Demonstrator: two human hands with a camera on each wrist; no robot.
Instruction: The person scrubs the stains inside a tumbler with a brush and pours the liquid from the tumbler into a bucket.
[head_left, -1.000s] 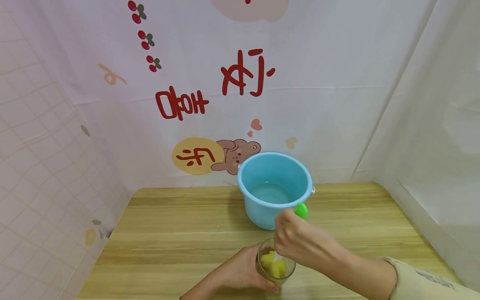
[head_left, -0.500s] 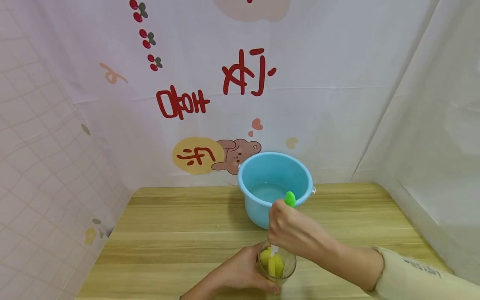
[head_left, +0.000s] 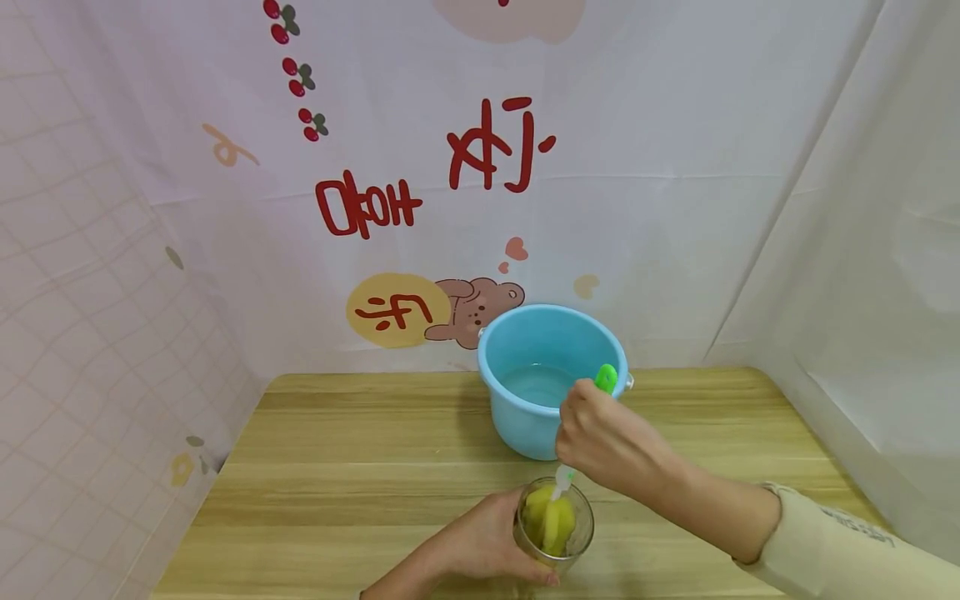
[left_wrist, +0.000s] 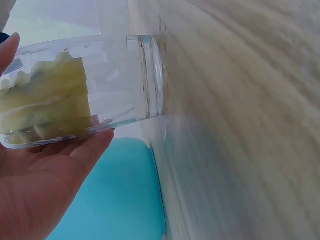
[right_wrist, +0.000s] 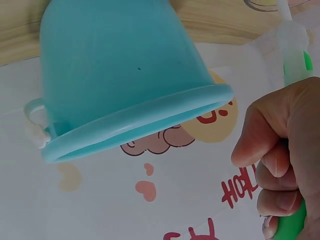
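Observation:
My left hand (head_left: 483,537) grips a clear drinking glass (head_left: 587,533) from its left side near the table's front. In the left wrist view the glass (left_wrist: 117,75) has its base at the wooden surface. A yellow sponge head (left_wrist: 47,102) fills its upper part, towards the mouth. This sponge belongs to a cup brush (head_left: 565,477) with a white shaft and green handle end. Above the glass, my right hand (head_left: 611,433) holds the brush handle in a fist, and the green end sticks out past it. The right wrist view shows the curled fingers (right_wrist: 280,200) round the green handle.
A light blue bucket (head_left: 517,425) with some clear liquid in the bottom stands just behind the glass, near the back wall. Its white handle joint (right_wrist: 37,132) shows at the rim. Printed white cloth (head_left: 660,208) hangs behind the wooden table (head_left: 337,467).
My right hand has risen slightly, after shifting left and then back right with the brush. More of the white shaft shows above the glass. The left hand and glass stay in place.

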